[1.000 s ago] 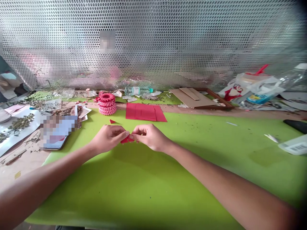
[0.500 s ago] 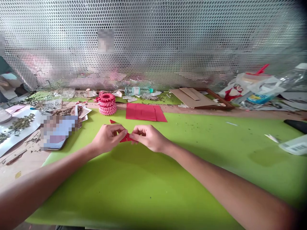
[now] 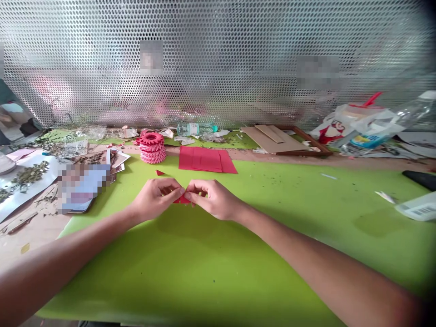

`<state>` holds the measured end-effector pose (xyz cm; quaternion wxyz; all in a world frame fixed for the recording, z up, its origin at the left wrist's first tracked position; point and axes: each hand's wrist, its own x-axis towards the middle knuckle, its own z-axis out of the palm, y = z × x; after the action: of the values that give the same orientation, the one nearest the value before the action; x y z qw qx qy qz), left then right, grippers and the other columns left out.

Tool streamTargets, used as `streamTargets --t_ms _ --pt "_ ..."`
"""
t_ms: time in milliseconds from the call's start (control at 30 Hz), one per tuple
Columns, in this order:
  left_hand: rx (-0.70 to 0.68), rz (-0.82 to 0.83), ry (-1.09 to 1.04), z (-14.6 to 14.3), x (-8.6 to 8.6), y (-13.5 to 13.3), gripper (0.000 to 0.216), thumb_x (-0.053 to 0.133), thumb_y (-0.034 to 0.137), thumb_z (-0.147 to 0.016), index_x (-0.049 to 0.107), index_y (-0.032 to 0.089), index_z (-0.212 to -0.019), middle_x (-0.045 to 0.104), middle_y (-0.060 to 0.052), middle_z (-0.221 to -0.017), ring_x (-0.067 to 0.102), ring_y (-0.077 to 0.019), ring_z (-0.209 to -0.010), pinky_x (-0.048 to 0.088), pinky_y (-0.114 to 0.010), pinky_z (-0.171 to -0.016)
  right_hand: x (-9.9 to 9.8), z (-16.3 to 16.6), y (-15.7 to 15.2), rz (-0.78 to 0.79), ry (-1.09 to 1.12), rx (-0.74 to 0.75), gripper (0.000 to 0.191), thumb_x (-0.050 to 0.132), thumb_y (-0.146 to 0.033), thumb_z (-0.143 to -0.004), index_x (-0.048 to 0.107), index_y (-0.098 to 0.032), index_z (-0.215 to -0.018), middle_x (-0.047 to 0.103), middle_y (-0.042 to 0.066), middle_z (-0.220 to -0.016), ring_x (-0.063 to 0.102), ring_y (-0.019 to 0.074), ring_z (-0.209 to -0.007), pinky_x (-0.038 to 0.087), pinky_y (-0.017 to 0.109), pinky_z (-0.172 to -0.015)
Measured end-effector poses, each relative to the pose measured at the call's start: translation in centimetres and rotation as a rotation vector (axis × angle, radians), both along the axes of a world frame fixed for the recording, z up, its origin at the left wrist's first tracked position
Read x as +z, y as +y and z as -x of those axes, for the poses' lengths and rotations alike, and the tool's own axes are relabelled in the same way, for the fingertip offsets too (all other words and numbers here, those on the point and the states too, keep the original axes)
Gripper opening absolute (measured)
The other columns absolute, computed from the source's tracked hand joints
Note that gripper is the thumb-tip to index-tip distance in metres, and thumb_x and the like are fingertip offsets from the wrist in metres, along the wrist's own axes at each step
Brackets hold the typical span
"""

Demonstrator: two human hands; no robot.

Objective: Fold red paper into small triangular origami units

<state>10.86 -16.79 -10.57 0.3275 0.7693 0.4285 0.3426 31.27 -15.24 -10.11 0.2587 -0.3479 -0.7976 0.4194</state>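
Both our left hand (image 3: pixel 155 198) and right hand (image 3: pixel 214 199) pinch one small red paper piece (image 3: pixel 184 200) over the green mat (image 3: pixel 204 272); they meet closer together than a moment ago, which suggests we are pressing it.

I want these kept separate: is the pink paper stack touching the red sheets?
Apart. The head view shows a strip of green mat between the pink paper stack and the red sheets.

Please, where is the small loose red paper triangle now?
In the head view, the small red paper triangle lies left of centre on the green mat, just beyond the left hand and in front of the round red-and-pink paper stack.
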Motion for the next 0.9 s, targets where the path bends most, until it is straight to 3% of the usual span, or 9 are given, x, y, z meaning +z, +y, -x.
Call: streamTargets --t_ms 267,467,567,900 --pt "-0.002 0.058 0.027 0.18 0.04 0.33 0.034 0.047 0.042 -0.094 0.062 0.015 -0.079 0.065 -0.002 -0.072 0.057 -0.0132 -0.065 0.042 -0.022 -0.060 0.16 -0.36 0.59 0.025 0.027 -0.043 0.026 0.057 -0.039 -0.091 0.061 -0.017 -0.079 0.063 0.002 -0.071 0.057 0.0144 -0.063 0.042 0.026 -0.060" --pt "-0.046 0.039 0.084 0.13 0.02 0.13 0.030 0.051 0.036 -0.092 0.064 0.015 -0.074 0.066 -0.001 -0.069 0.056 -0.0122 -0.062 0.039 -0.022 -0.058 0.05 -0.35 0.55 -0.152 -0.090 -0.019 0.037 0.048 -0.043 -0.096 0.055 -0.018 -0.070 0.048 -0.004 -0.058 0.039 0.0097 -0.049 0.029 0.025 -0.051" --pt "-0.045 0.066 0.087 0.04 -0.08 0.10 0.030 0.051 0.036 -0.091 0.063 0.015 -0.072 0.065 0.000 -0.066 0.053 -0.0113 -0.058 0.037 -0.022 -0.056 -0.11 -0.34 0.48 -0.232 -0.114 0.009 0.034 0.048 -0.039 -0.096 0.053 -0.018 -0.070 0.048 -0.003 -0.061 0.039 0.0100 -0.052 0.028 0.025 -0.052" --pt "-0.036 0.113 0.030 -0.05 -0.11 0.06 0.033 0.051 0.039 -0.090 0.063 0.015 -0.072 0.066 -0.002 -0.066 0.056 -0.0128 -0.060 0.042 -0.022 -0.059 -0.14 -0.38 0.36 -0.235 -0.141 0.006 0.031 0.046 -0.034 -0.095 0.047 -0.020 -0.067 0.044 -0.004 -0.058 0.037 0.0103 -0.050 0.027 0.025 -0.050"
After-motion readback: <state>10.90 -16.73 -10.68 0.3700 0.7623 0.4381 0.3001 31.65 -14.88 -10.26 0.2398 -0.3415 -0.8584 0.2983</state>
